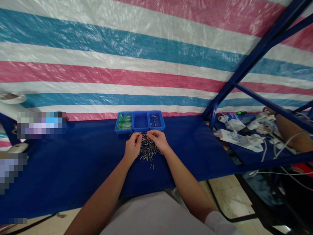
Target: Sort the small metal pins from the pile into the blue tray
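A loose pile of thin dark metal pins (pixel 148 150) lies on the blue table in front of three joined blue bins. My left hand (pixel 133 145) is at the pile's left edge, thumb and fingers pinched together; what they hold is too small to make out. Across the pile, my right hand (pixel 157 138) is also pinched, its fingertips over the pins. The left bin (pixel 124 132) holds small clear-green packets (pixel 125 121). In the middle bin (pixel 141 122) there is a tiny piece or two. Several pins lie in the right bin (pixel 160 128).
Blue table (pixel 85 156) extends to both sides. Behind it hangs a striped plastic sheet (pixel 122 78). A blue metal frame (pixel 234 80) rises at the right, beyond it a power strip (pixel 241 141), cables and another person's arm (pixel 290 130). Blurred-out items sit at the left.
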Demonstrator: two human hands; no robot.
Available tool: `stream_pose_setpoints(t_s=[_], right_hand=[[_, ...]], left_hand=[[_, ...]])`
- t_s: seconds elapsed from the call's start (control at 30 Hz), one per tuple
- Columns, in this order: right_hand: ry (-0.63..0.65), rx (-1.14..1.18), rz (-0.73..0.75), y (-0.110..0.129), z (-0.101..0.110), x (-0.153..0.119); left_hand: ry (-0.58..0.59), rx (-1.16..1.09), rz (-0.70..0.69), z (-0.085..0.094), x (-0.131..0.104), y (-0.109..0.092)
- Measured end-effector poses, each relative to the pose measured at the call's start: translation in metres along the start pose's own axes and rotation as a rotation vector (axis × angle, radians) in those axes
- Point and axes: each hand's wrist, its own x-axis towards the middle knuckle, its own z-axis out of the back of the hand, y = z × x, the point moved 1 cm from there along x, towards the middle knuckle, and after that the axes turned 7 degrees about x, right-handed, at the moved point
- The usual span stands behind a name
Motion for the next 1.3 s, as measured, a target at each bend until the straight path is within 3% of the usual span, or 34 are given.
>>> stream_pose_setpoints(t_s=[0.3,0.53,1.3], right_hand=[[-0.024,0.001,0.009,0.0012,-0.0009,0.0002],[-0.037,0.007,0.025,-0.0003,0.0010,0.0023],[-0.015,-0.039,0.015,0.0013,-0.0002,-0.0008]], left_hand=[[-0.006,0.011,-0.003,0.0028,-0.0009,-0.0051],[-0.081,0.017,-0.053,0.0023,-0.0001,-0.0046],[0.005,-0.044,0.022,0.0023,-0.0006,-0.0043]])
